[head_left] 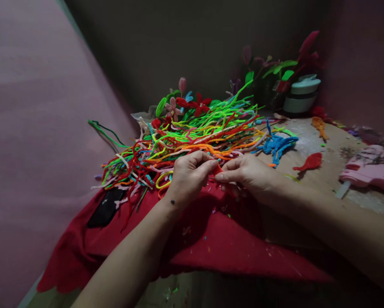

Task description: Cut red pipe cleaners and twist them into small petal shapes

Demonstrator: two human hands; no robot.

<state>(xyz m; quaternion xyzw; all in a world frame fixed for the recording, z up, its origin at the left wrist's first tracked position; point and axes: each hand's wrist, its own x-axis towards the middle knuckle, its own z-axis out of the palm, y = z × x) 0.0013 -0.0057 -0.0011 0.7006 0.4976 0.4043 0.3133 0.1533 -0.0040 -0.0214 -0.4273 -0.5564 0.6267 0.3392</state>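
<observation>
Close together over the front of the table, my left hand (192, 173) and my right hand (243, 173) both pinch a small red pipe cleaner piece (217, 169). Its ends are hidden by my fingers. Just behind my hands spreads a big heap of pipe cleaners (208, 139) in green, red, orange, yellow and pink. To the right of the heap lies a bundle of blue pipe cleaners (277, 145). A finished-looking red petal shape (309, 162) and an orange one (320, 127) rest farther right on the tabletop.
A pink glue gun (368, 171) lies at the right. The black phone (104, 209) is on the red cloth (211, 244) at left. Pipe cleaner flowers (201, 105) and a lidded container (302, 94) stand at the back. Small scraps dot the cloth.
</observation>
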